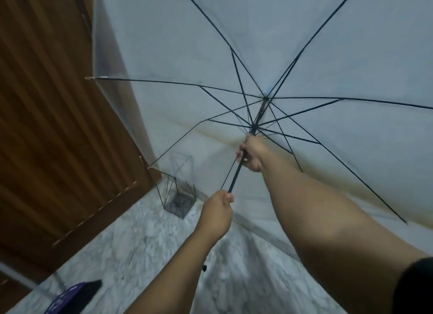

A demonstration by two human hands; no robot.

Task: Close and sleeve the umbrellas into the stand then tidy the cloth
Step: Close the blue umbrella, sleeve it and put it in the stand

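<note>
Umbrella first, since it eats most of the frame: clear canopy, fully open, black ribs fanning out from a hub right of centre, spreading across the whole upper right. Its black shaft runs down and left from that hub toward the middle of the picture.

Next biggest is the wooden door filling the left side, then the marble floor along the bottom. The wire stand sits on the floor in the corner, left of centre, well apart from both hands. Something purple and black pokes in at the bottom left, can't tell what it is.

Right hand is curled tight round the shaft just under the runner where the stretchers meet. Left hand is lower in the frame, fist closed round the bottom end of the shaft, so the handle is hidden inside it. The umbrella sits above and right of both grips, canopy facing away.

Looks like the closing step to me. I'd say hold the low hand steady as the anchor, find the catch with the upper thumb, and slide the runner down the shaft smoothly so the ribs fold evenly. Watch the rib tip near the door too, it's close enough to snag.
</note>
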